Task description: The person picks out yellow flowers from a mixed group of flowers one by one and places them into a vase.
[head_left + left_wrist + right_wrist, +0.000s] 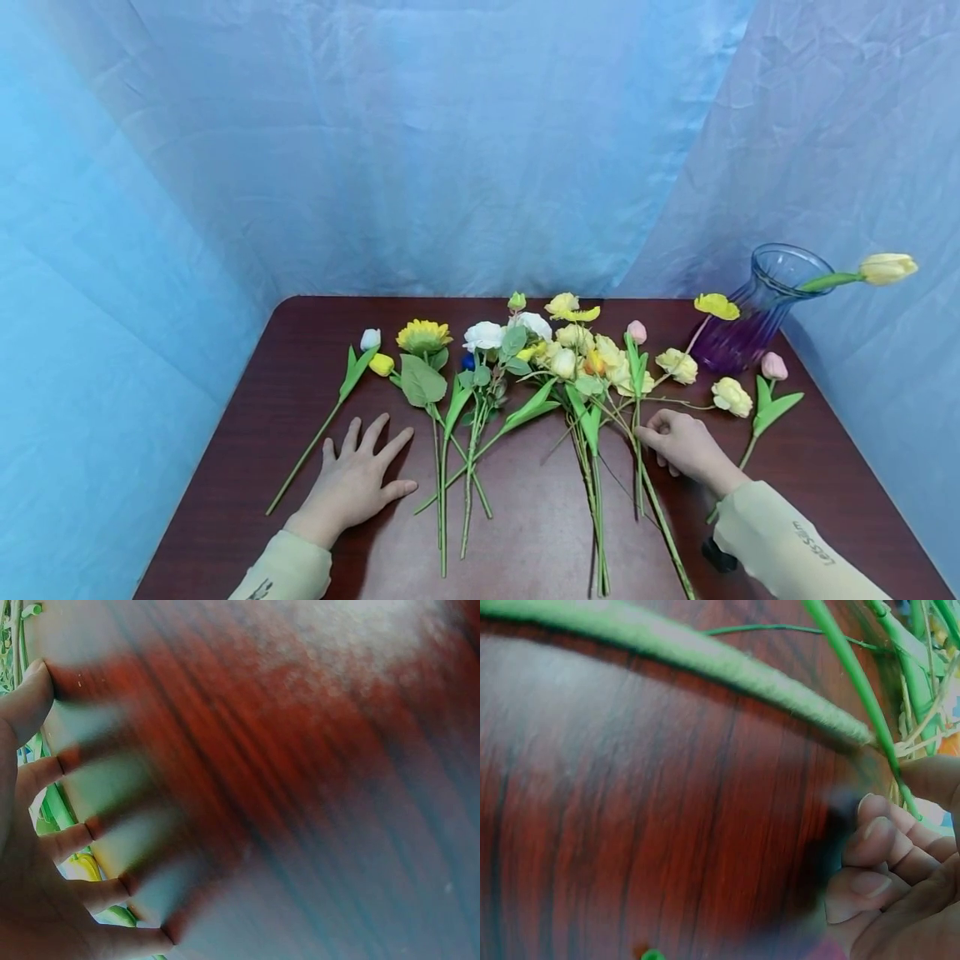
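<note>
Left hand (358, 483): palm down over a dark red-brown wooden table (247, 467), fingers straight and spread, nothing held; between a white tulip (370, 339) to the left and a sunflower (423, 337) to the right, a yellow tulip (381, 364) beyond the fingertips.

Right hand (686, 448): well apart from the left, fingers curled, thumb tip at the crossing of a pink tulip (637, 332)'s green stem and a thicker branching stem (667, 521); cannot tell whether pinching either or only touching.

Mid-table: white roses (484, 335), then a dense cluster of pale yellow blossoms (576, 337), stems overlapping and pointing toward the near edge.

Right side: second pink tulip (774, 367), lying beyond the right hand; glass vase (731, 333), blue at the rim, purple below, holding one cream tulip (888, 268) slanted over the right of the rim.

Surround: blue cloth (435, 150) behind.
</note>
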`<state>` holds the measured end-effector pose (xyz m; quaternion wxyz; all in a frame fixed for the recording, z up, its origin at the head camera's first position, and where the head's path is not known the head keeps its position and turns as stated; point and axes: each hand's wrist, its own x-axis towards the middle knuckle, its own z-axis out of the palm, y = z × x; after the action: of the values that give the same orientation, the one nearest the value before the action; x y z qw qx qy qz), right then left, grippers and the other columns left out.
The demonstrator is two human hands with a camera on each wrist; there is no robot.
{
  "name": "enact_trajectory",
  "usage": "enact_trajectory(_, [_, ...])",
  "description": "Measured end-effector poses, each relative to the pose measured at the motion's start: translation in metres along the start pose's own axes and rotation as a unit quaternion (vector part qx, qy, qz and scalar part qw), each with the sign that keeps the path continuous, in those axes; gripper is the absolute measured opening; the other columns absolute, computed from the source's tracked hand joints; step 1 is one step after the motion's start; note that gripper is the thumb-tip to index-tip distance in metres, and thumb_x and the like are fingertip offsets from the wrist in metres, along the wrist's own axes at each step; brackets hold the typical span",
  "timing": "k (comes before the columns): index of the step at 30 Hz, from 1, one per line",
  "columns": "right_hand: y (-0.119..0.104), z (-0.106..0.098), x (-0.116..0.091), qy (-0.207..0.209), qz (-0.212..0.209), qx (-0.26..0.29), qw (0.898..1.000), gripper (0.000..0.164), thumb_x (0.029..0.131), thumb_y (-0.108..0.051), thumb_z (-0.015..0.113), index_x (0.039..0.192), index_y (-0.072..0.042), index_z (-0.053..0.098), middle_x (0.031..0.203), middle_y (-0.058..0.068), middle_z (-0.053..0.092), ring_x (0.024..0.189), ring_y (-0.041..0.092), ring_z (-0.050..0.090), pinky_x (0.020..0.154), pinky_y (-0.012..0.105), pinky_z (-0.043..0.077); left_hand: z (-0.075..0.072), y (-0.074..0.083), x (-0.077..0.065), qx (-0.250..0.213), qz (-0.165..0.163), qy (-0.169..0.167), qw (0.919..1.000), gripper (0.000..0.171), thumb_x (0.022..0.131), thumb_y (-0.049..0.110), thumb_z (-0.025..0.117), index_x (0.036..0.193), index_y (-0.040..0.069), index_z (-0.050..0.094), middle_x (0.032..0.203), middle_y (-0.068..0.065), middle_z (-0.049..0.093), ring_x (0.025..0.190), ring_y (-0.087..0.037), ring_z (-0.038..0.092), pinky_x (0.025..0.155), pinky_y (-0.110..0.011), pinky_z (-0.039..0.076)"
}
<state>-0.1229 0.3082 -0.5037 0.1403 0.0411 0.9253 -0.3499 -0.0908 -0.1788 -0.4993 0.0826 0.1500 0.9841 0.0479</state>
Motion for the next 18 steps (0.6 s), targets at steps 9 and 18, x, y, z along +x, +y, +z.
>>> enact_trajectory(9, [-0.008, -0.004, -0.001, 0.017, 0.014, 0.028, 0.999, 0.011, 0.091, -0.011, 0.053, 0.091, -0.002, 0.059, 0.057, 0.006, 0.059, 0.042, 0.018, 0.051, 0.044, 0.034, 0.046, 0.001, -0.001, 0.001, -0.004, 0.004, 0.003, 1.0000, 0.075, 0.084, 0.066, 0.059, 0.149, 0.035, 0.035, 0.155, -0.013, 0.024, 0.137, -0.051, 0.018, 0.093, -0.080, 0.024])
enact_trajectory(18, [-0.008, -0.018, -0.008, 0.089, -0.040, 0.011, 0.995, 0.009, 0.092, -0.013, 0.056, 0.094, -0.005, 0.052, 0.059, 0.006, 0.062, 0.044, 0.021, 0.055, 0.041, 0.033, 0.046, 0.000, 0.000, 0.000, -0.005, 0.006, 0.005, 1.0000, 0.076, 0.084, 0.066, 0.059, 0.149, 0.034, 0.035, 0.155, -0.014, 0.024, 0.136, -0.051, 0.018, 0.092, -0.081, 0.024])
